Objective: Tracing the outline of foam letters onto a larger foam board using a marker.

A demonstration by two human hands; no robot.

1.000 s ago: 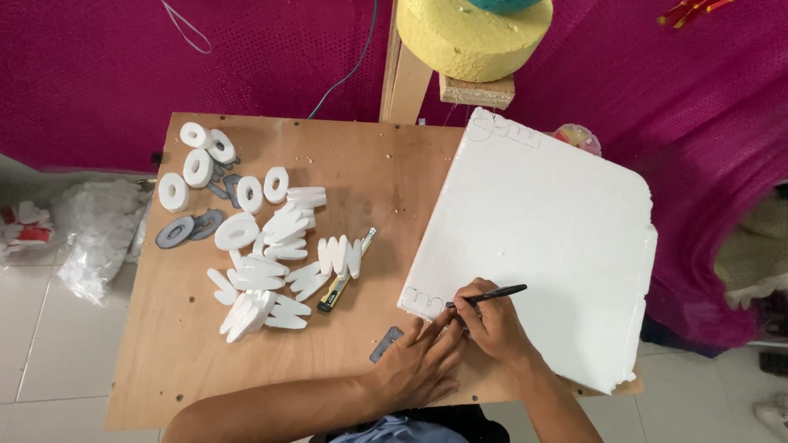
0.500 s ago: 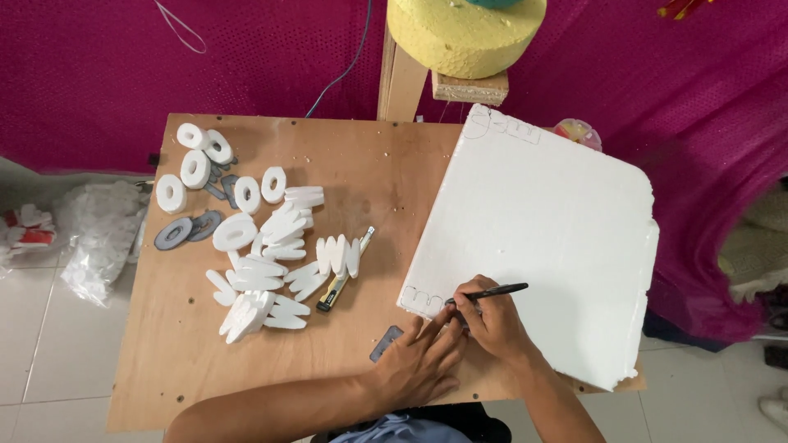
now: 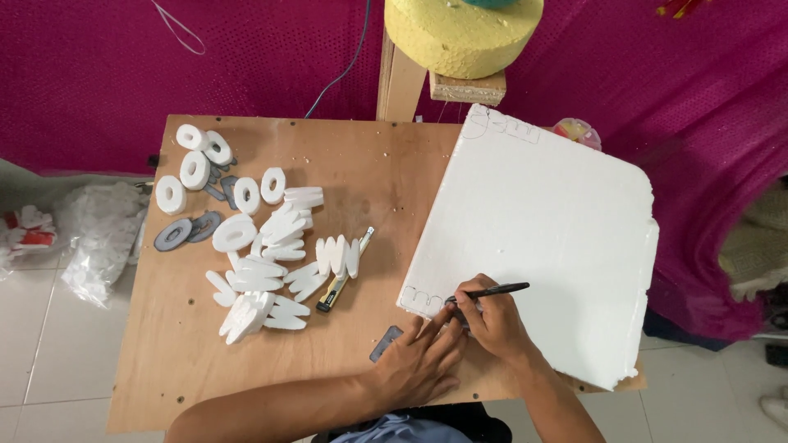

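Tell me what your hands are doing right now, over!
Right hand grips black pen, tip at foam board near edge. Left hand flat beside it, fingers at the board's corner. Foam cut-outs and utility knife lie apart, left. Nothing blocking.

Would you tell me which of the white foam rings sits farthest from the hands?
The foam ring at the table's far left corner; every other ring lies nearer the hands.

A white foam board (image 3: 542, 246) lies at right on a tan plywood table (image 3: 189, 361). White foam cutouts (image 3: 263, 246) sit left of centre; a black pen (image 3: 492, 291) is lower centre. Magenta cloth (image 3: 164, 66) fills the top, with a yellow foam block (image 3: 464, 33) at upper centre.
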